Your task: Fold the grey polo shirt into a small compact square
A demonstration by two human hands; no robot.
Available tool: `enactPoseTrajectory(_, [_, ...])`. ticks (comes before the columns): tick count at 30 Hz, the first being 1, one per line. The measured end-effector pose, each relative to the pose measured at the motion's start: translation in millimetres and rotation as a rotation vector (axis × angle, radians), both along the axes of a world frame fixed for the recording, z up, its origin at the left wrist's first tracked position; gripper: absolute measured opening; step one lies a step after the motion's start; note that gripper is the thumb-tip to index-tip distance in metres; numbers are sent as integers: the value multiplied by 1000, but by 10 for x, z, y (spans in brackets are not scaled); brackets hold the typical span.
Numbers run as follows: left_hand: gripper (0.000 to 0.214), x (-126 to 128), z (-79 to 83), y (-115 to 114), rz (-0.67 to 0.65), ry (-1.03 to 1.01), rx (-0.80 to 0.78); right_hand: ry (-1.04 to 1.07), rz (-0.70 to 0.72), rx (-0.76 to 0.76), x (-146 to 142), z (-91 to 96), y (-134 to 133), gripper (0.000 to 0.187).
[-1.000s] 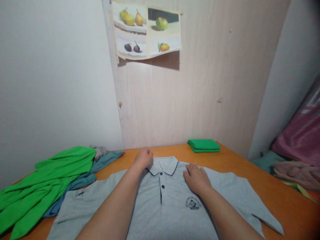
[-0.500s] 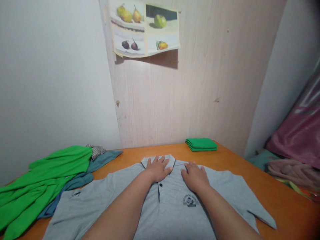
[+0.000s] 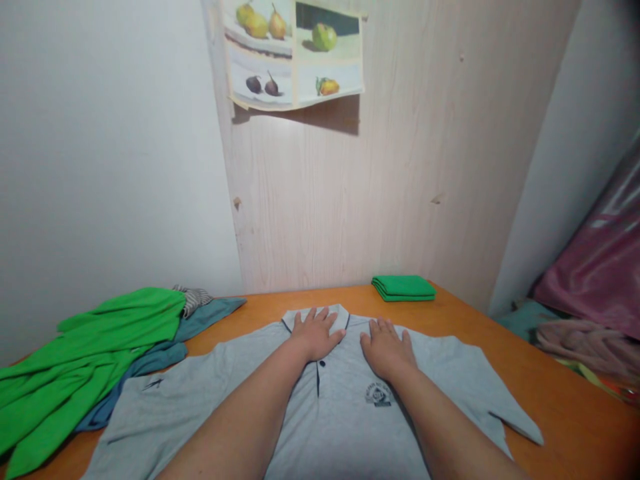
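Observation:
A grey polo shirt [image 3: 210, 393] lies spread out, front up, on the orange wooden table [image 3: 565, 407], its sleeves out to both sides. My left hand [image 3: 314, 331] rests flat on the collar with its fingers stretched out. My right hand [image 3: 385, 347] lies flat on the shirt's right shoulder area, just above a small chest logo [image 3: 379, 394], fingers also extended. Neither hand holds anything.
A heap of loose green and teal garments [image 3: 100, 347] covers the table's left end. A folded green garment [image 3: 403, 288] sits at the far edge by the wood-panel wall. Pink and other fabrics [image 3: 595, 300] are piled beyond the table's right side.
My left hand, closed at the collar's left edge a second ago, has opened and now lies flat on the collar. My right hand has stayed flat on the shirt.

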State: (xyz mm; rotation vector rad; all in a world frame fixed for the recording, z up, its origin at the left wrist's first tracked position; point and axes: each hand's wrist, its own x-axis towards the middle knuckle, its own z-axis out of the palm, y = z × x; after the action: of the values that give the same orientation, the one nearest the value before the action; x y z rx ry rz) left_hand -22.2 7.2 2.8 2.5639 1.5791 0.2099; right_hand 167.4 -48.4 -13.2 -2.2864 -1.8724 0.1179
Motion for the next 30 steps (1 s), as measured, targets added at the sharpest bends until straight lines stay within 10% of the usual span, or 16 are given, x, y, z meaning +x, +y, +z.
enactPoseTrajectory(20, [73,-15,-3,465,17,14,9,7,33,-35,38,47,470,69])
enactPoseTrajectory(30, [60,-41,-27,335,18,-59,195,-7,40,-26,65,12,497,69])
